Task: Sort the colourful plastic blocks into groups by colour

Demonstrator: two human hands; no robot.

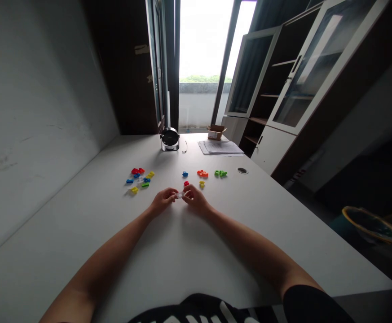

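Between my fingertips is a small white plastic piece [180, 195]; its exact kind is too small to tell. My left hand [164, 200] pinches it from the left, and my right hand [196, 200] grips it from the right. Just beyond my right fingers lies a red piece [186, 183], partly hidden by them. A yellow piece [201, 184] is to its right. Farther back sit a blue piece [185, 174], a group of orange pieces [202, 173] and a group of green pieces [220, 173].
A loose pile of coloured pieces [140, 179] lies left on the white table [142, 278]. At the back stand a round black device [169, 138], some papers [220, 148] and an open cardboard box [216, 132]. A cable hole [242, 171] is at the right edge.
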